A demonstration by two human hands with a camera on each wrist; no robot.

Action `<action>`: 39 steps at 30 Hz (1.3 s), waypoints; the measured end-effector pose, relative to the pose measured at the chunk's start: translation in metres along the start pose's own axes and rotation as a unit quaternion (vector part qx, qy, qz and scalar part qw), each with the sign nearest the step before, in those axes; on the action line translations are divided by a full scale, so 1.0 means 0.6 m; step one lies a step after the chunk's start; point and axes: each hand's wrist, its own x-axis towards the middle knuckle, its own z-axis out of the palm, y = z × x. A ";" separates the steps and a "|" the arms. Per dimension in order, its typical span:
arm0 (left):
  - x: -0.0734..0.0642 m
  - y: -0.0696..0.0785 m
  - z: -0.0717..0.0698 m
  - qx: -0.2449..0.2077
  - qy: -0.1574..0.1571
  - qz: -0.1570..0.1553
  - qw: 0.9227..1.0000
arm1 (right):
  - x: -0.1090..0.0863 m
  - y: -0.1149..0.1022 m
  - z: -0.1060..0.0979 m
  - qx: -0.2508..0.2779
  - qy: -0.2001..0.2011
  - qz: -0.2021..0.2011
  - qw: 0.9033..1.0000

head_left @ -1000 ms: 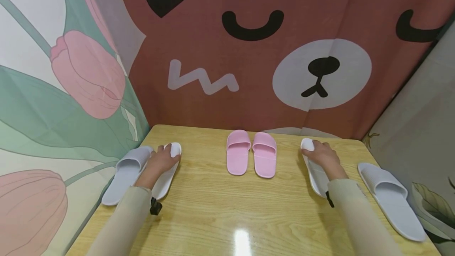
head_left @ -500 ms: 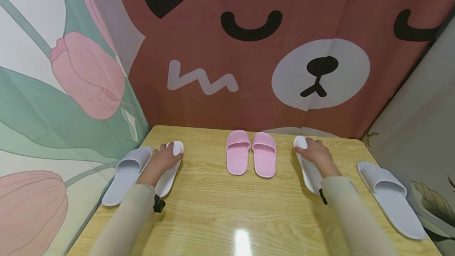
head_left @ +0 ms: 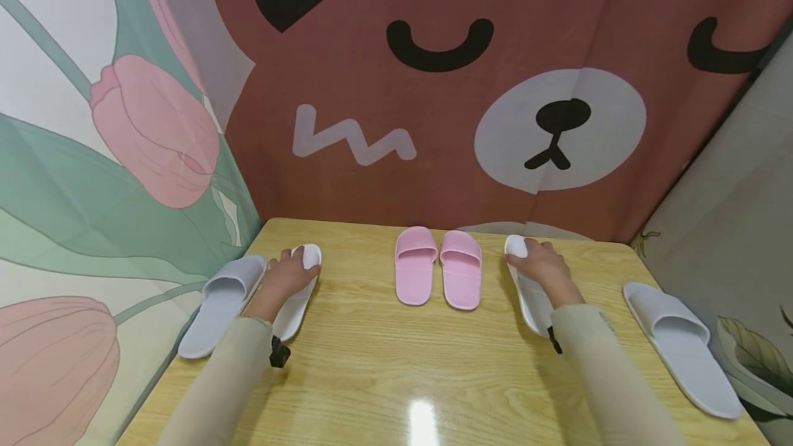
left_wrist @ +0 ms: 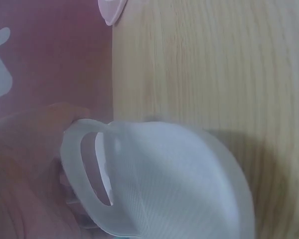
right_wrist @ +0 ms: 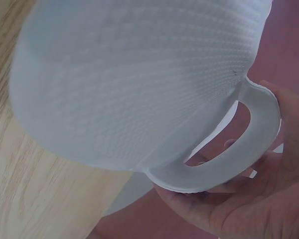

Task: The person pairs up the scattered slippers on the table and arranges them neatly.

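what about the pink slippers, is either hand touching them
No, the left hand and right hand each grip a white slipper, and the pink slippers lie apart between them.

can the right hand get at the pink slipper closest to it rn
Probably not right away: the right hand is holding a white slipper, so it would likely have to let go first. The way itself looks free, with only table showing between the white slipper and the pink slipper.
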 end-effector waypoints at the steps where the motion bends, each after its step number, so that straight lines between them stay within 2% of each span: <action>1: 0.001 0.000 0.001 0.000 0.000 -0.001 1.000 | 0.000 -0.002 0.000 -0.001 0.000 0.000 1.000; 12: 0.012 0.006 0.009 -0.007 0.006 -0.002 1.000 | 0.004 -0.033 0.004 0.015 -0.007 0.016 1.000; 21: 0.015 0.013 0.005 -0.003 0.003 0.000 1.000 | 0.007 -0.044 0.007 0.014 -0.006 -0.001 1.000; 39: 0.024 0.021 0.004 -0.006 0.002 0.000 1.000 | 0.014 -0.084 0.017 0.016 0.000 0.002 1.000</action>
